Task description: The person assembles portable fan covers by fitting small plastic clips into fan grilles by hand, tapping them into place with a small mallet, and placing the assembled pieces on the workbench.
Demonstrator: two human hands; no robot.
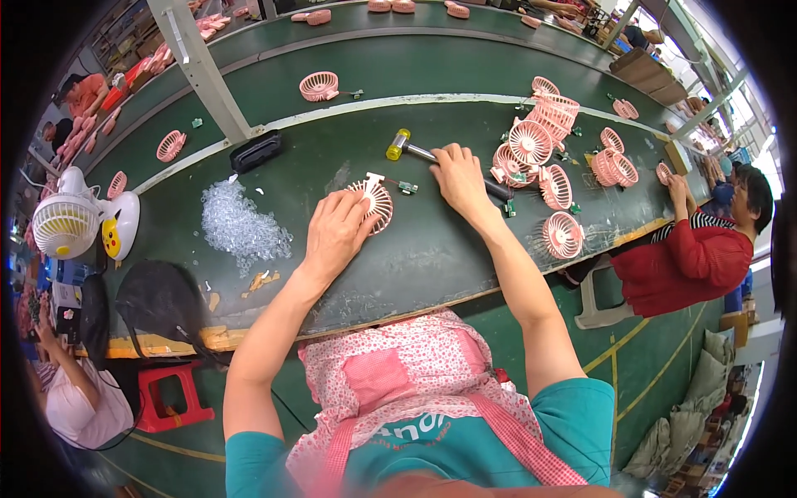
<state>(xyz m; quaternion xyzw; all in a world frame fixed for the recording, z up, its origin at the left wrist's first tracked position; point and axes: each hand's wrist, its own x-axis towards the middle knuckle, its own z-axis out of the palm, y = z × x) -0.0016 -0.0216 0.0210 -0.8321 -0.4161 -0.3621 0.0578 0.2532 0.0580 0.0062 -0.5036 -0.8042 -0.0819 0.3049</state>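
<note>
My left hand (334,226) is closed on a round pink fan cage (381,204) lying on the green bench, its fingers over the left side. From the cage's top a wire runs to a small green circuit board (408,187). Around the shaft of a hammer (422,152) my right hand (462,178) is closed. The hammer's yellow, clear-looking head points left and its dark handle emerges right of the hand. Left of my left hand lies a heap of small clear plastic pieces (237,222). Several pink fan cages (531,142) crowd the bench right of the hammer.
A black case (256,152) rests by a white post (199,66). At the left stand a white fan (66,217) and a dark bag (162,303). Beyond the bench, a belt (432,62) carries pink parts. A co-worker in red (701,257) sits at the right.
</note>
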